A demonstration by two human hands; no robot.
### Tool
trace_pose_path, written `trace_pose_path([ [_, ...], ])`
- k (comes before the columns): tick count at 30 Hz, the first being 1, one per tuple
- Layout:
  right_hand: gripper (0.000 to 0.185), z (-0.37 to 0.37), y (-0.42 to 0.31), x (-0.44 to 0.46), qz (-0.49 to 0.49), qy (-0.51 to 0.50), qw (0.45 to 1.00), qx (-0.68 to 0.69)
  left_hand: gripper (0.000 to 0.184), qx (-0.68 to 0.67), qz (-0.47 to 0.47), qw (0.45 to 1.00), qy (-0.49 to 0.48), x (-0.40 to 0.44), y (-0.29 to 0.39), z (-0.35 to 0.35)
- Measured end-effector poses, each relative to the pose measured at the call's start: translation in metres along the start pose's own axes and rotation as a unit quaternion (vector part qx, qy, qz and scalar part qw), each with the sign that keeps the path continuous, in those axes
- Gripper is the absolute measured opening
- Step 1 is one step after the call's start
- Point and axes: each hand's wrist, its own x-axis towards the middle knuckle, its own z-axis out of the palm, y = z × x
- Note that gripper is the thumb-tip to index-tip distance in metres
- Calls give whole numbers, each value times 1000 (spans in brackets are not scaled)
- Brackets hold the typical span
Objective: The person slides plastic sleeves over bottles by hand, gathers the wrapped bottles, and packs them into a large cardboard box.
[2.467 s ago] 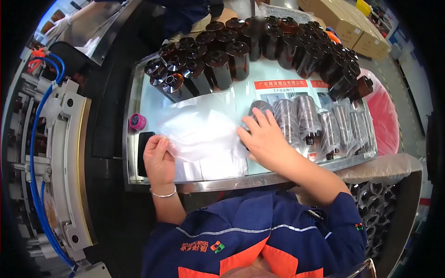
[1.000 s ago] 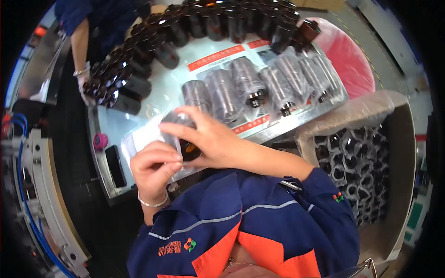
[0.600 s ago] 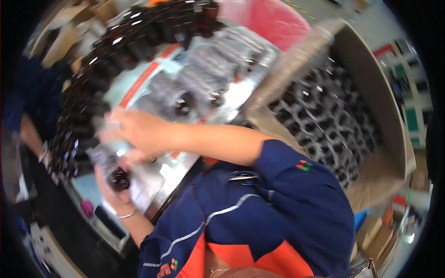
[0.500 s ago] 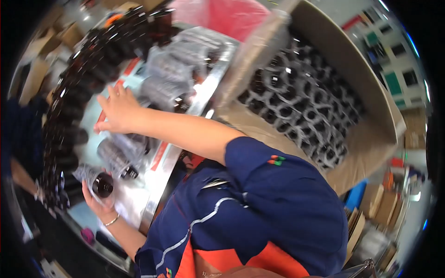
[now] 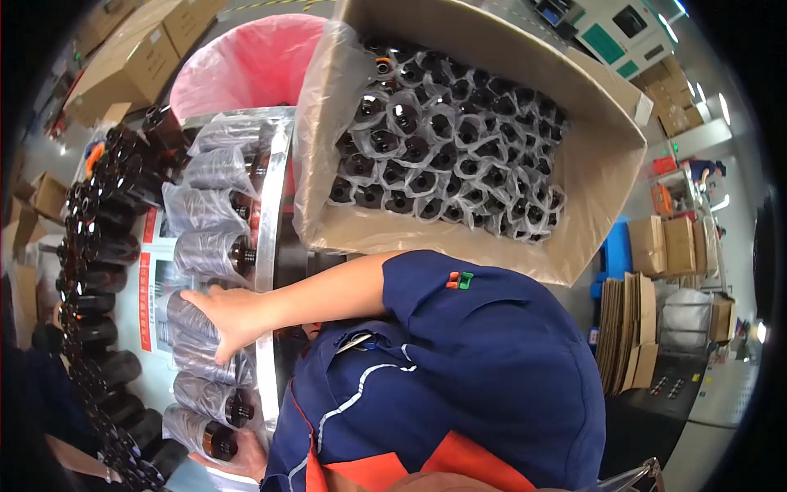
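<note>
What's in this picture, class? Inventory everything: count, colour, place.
Table: one, silver edge, left
Wrapped bottles: about eight, brown under film, table
Bare bottles: many, dark brown, left
Strips: two, red, table
Carton: one, brown, top centre
Packed bottles: dozens, dark, carton
Bin: one, pink, upper left
Boxes: several, brown, upper left
Cardboard: one stack, brown, right
Co-worker's arm: one, bare, lower left
Shirt: one, navy, bottom
Left hand: one, bare, by lowest wrapped bottle
Right hand: one, bare, on wrapped bottles
</note>
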Motion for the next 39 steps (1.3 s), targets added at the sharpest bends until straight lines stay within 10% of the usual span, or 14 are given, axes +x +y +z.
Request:
trace_pose_path([
  [5,112,10,6,11,45,-23,911,409,66,-103,-12,994,-29,15,24,29],
  [11,108,-13,8,-14,-84,20,910,406,65,-205,-28,976,-65,27,62,76],
  [17,111,-109,33,-128,-275,259,856,354,64,-334,-60,933,-122,65,79,148],
  [22,98,-179,86,-308,-152,548,766,299,63,-445,-105,873,-174,58,136,311],
  [23,93,-183,101,-339,-148,599,727,303,59,-536,-364,646,-403,73,131,346],
  [24,86,-187,109,-370,-136,629,693,325,56,-491,-413,583,-500,42,156,390],
  [30,74,-208,169,-511,-17,734,561,383,74,-455,-482,355,-659,-99,226,545],
  [34,64,-222,216,-549,75,714,570,399,88,-386,-466,325,-727,-129,197,591],
  [37,68,-224,204,-547,305,718,588,213,92,-317,-541,354,-694,-127,184,586],
  [38,63,-220,221,-545,382,711,530,-262,87,-307,-510,352,-722,-124,181,579],
  [39,63,-216,235,-550,380,707,538,-257,83,-301,-481,356,-742,-120,178,572],
])
